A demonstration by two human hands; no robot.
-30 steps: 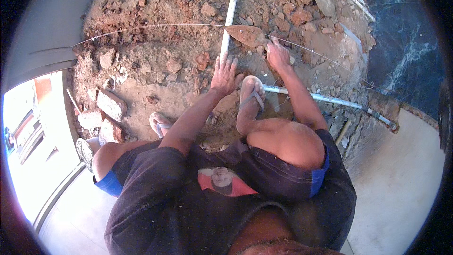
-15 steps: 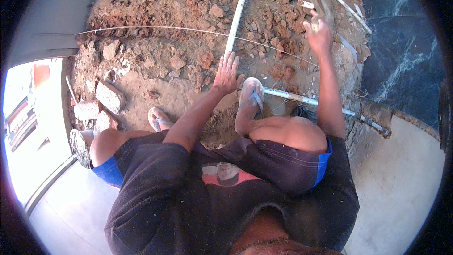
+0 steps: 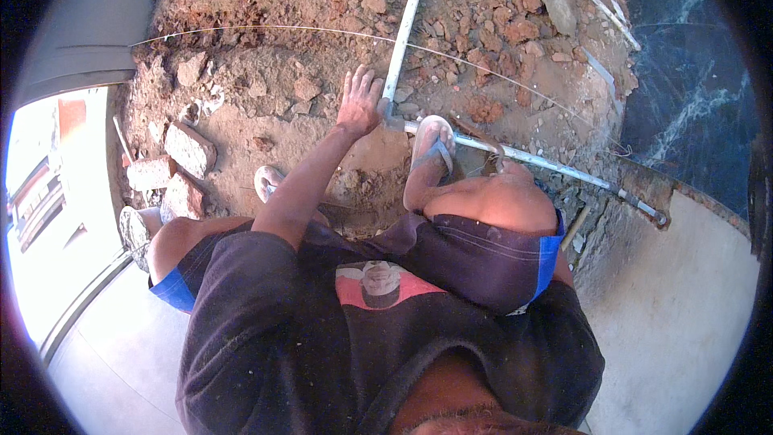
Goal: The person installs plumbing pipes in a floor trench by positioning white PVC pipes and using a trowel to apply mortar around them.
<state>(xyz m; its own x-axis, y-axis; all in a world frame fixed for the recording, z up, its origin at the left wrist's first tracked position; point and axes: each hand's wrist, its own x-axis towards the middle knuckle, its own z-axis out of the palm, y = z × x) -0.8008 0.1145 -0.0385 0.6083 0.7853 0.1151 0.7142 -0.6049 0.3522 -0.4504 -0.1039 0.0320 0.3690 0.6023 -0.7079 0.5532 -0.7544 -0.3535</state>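
My left hand (image 3: 361,102) rests on the soil with its fingers stretched out, holding nothing. Beside it, a white pipe (image 3: 408,28) meets a grey elbow fitting (image 3: 392,117). From there a second white pipe (image 3: 555,165) runs right, passing my sandalled right foot (image 3: 435,149). My right hand (image 3: 510,167) is mostly hidden behind my right knee. It seems closed on a slim hand tool, whose rusty brown end (image 3: 477,137) lies close to the second pipe. A wooden handle (image 3: 575,228) shows on the other side of the knee.
A thin string (image 3: 322,30) stretches across the broken red soil (image 3: 266,0). Several brick pieces (image 3: 190,149) and a round pale container (image 3: 138,234) stand at left. Another pipe (image 3: 592,0) lies at far right, beside dark marbled tiles (image 3: 684,72).
My right hand has come back from the far rubble to behind my knee, bringing the tool. My left hand has shifted left off the pipe's end. The pipe's elbow now shows beside the second pipe.
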